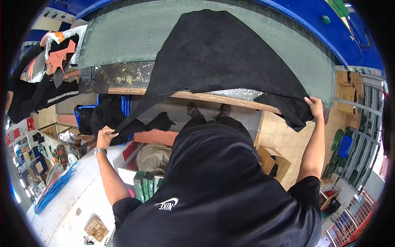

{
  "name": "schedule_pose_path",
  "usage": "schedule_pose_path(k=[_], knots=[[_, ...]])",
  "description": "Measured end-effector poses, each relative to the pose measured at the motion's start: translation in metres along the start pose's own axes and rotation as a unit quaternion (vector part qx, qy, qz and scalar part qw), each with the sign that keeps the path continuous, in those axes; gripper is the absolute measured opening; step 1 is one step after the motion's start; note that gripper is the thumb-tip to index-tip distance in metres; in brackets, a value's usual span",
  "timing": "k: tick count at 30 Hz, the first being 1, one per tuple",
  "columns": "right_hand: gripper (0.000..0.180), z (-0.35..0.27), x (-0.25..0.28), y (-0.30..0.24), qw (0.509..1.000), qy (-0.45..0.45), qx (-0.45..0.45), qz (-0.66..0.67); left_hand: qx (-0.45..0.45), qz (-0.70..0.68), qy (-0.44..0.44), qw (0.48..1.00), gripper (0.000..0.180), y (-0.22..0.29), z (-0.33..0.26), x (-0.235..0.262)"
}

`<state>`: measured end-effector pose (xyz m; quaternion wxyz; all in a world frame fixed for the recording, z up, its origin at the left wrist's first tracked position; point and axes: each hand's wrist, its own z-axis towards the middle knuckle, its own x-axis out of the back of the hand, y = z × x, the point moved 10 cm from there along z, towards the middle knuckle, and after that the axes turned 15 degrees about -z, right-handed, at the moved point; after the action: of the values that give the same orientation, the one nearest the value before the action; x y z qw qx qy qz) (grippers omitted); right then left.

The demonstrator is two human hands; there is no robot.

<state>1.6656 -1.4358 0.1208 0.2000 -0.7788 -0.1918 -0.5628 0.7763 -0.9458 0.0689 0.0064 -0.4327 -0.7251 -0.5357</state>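
Note:
A large black sheet that looks like leather or suede [218,53] lies spread over the green work surface [119,39], its near edge hanging past the wooden front edge [210,98]. On the left, my left hand [106,137] is closed in a pinch on a long narrow tip of the sheet, drawn out toward me beyond the table. My right hand [315,108] grips the sheet's right corner, where the material bunches and droops over the edge. Both arms are spread wide, and the sheet's middle rests flat.
Blue machine housing [288,14] runs along the far side. Below left of the table stands a blue crate [125,108] with black pieces. Another person's hand [50,69] is near salmon and black pieces at far left. An open cardboard box [284,164] sits on the floor at right.

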Motion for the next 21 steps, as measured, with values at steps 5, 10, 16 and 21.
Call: schedule_pose_path(k=[5,10,16,21], knots=[[0.038,-0.004,-0.007,0.020,0.999,-0.006,0.003,0.034,0.000,-0.057,0.068,0.996,0.014,-0.004,-0.001,0.006],[0.029,-0.041,0.036,-0.019,0.998,-0.025,0.037,0.035,-0.019,-0.092,0.218,0.971,0.020,-0.004,-0.025,0.081],[0.016,-0.085,0.099,0.025,0.982,0.019,0.023,0.189,-0.088,-0.012,0.330,0.940,0.027,0.094,-0.045,0.186],[0.013,-0.142,0.215,0.096,0.983,0.091,-0.023,0.155,-0.237,0.029,0.325,0.915,0.023,0.206,-0.051,0.265]])
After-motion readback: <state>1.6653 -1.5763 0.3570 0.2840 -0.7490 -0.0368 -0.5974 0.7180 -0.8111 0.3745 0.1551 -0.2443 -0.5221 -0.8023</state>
